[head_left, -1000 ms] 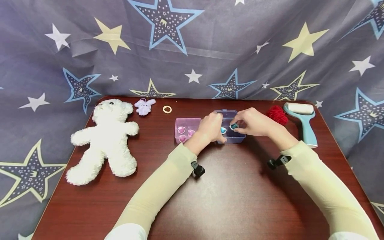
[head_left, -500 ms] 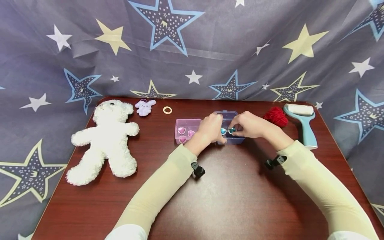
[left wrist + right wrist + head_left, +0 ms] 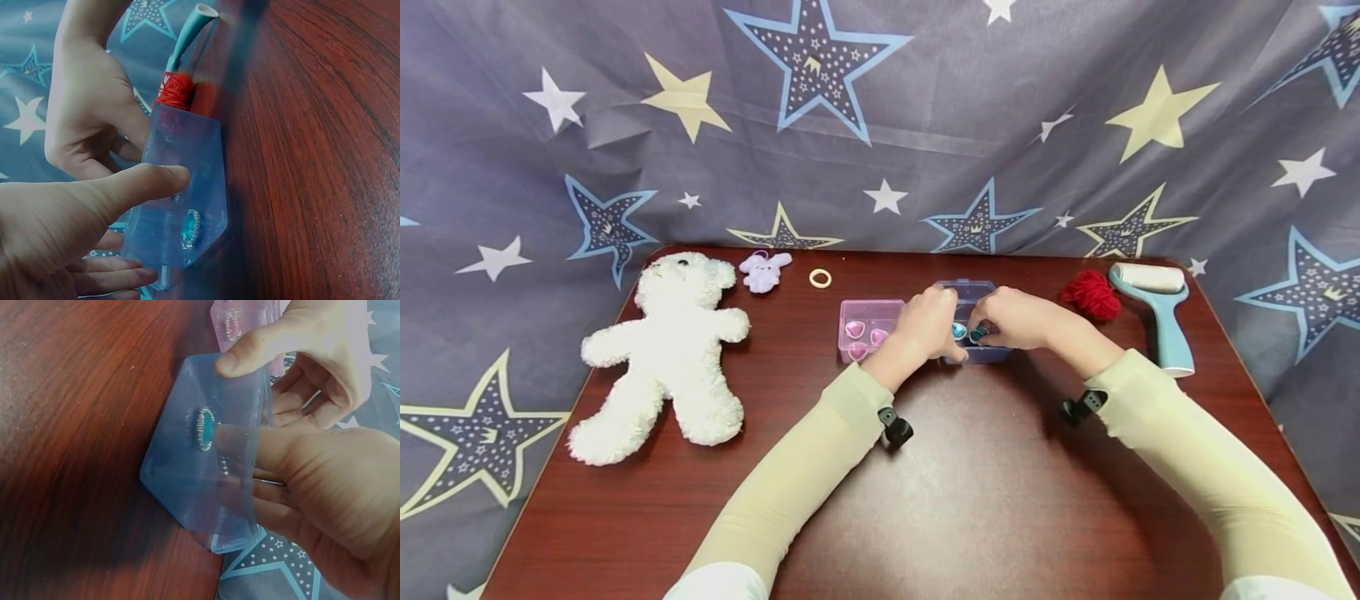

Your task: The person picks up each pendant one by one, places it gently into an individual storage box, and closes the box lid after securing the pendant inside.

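My left hand (image 3: 927, 323) grips the left side of a see-through blue plastic box (image 3: 987, 355), its thumb against the front wall and the other fingers behind in the left wrist view. The box's lid stands open at the back. Inside lies a light-blue gem (image 3: 958, 331) with a silvery beaded edge. My right hand (image 3: 1017, 318) reaches into the box, and its thumb and fingers pinch a darker teal gem (image 3: 978, 333), partly hidden by them. Through the wall in the right wrist view, a teal gem (image 3: 205, 429) shows near a fingertip.
Left of the blue box stands a pink box (image 3: 872, 306) holding several pink gems. A red yarn bundle (image 3: 1091, 295) and a lint roller (image 3: 1165, 321) lie to the right. A white plush bear (image 3: 662, 358), a small lilac plush (image 3: 763, 272) and a pale ring (image 3: 820, 278) lie left.
My right hand has moved a little left and down into the blue box, bringing the teal gem close to the light-blue one. The left hand keeps its hold on the box.
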A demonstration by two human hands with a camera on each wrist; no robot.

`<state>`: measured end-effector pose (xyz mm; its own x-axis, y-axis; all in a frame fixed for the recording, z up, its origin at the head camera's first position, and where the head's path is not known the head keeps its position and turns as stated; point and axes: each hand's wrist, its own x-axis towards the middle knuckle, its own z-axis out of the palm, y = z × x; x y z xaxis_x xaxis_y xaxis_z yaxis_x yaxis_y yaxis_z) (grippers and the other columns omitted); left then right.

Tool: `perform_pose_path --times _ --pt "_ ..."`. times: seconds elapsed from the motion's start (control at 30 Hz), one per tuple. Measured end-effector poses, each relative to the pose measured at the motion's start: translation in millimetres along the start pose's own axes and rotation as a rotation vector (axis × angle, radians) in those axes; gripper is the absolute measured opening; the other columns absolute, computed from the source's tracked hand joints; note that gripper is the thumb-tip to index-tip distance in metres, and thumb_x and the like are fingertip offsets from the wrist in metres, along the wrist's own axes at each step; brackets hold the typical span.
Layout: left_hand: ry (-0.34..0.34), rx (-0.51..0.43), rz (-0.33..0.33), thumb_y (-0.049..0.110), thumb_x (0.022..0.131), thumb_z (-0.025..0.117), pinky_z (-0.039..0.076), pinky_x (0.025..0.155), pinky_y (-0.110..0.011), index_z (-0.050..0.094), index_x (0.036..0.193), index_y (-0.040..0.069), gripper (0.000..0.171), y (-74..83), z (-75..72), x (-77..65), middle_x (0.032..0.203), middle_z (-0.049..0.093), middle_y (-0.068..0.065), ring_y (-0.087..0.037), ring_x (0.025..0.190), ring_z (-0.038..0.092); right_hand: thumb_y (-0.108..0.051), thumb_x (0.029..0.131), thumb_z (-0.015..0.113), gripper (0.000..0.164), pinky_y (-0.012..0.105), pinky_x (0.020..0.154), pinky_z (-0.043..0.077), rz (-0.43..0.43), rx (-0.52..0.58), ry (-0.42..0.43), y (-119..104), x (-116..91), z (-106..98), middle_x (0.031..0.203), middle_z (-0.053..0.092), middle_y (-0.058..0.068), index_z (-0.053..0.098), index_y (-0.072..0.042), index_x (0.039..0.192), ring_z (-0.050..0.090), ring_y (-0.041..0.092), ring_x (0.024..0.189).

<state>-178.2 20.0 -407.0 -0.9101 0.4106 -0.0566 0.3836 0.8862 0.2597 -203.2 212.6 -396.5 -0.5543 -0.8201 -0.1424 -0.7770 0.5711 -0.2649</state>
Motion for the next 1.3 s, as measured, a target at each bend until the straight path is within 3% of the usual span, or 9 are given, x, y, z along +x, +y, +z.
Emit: perform_pose_path --times 0.63,0.9,1.17,1.3 --pt "-0.004 -0.012 0.005 0.051 0.065 0.101 0.063 0.090 -0.045 0.069 0.122 0.006 0.079 0.4 0.0 0.2 0.123 0.068 -0.010 -0.035 0.107 0.075 -0.006 0.088 0.085 0.014 0.041 0.086 0.064 -0.013 0.014 -0.127 4.2 8.2 -0.6 0.101 0.082 0.006 0.083 -0.007 0.102 0.077 0.022 0.095" --pt "-0.007 -0.018 -0.007 0.051 0.066 0.101 0.064 0.089 -0.046 0.069 0.122 0.006 0.078 0.5 0.0 -0.1 0.123 0.068 -0.009 -0.035 0.105 0.075 -0.005 0.088 0.085 0.010 0.037 0.077 0.063 -0.024 0.024 -0.139 5.2 9.8 -0.6 0.092 0.081 0.002 0.084 -0.010 0.097 0.073 0.017 0.080" --pt "-0.005 -0.021 -0.007 0.051 0.065 0.101 0.064 0.088 -0.046 0.069 0.121 0.006 0.078 0.2 0.0 -0.5 0.122 0.067 -0.010 -0.035 0.105 0.075 -0.008 0.087 0.086 0.009 0.036 0.076 0.063 0.010 0.017 -0.162 2.9 10.9 -3.0 0.091 0.081 0.001 0.084 -0.012 0.095 0.071 0.014 0.077" --pt "-0.005 -0.020 -0.012 0.050 0.065 0.101 0.064 0.089 -0.046 0.069 0.121 0.007 0.079 0.4 -0.4 -0.2 0.123 0.067 -0.009 -0.035 0.105 0.075 0.000 0.084 0.082 0.014 0.033 0.069 0.059 -0.010 -0.001 -0.153 3.0 11.5 -2.4 0.080 0.077 -0.003 0.082 -0.013 0.087 0.062 0.011 0.067"
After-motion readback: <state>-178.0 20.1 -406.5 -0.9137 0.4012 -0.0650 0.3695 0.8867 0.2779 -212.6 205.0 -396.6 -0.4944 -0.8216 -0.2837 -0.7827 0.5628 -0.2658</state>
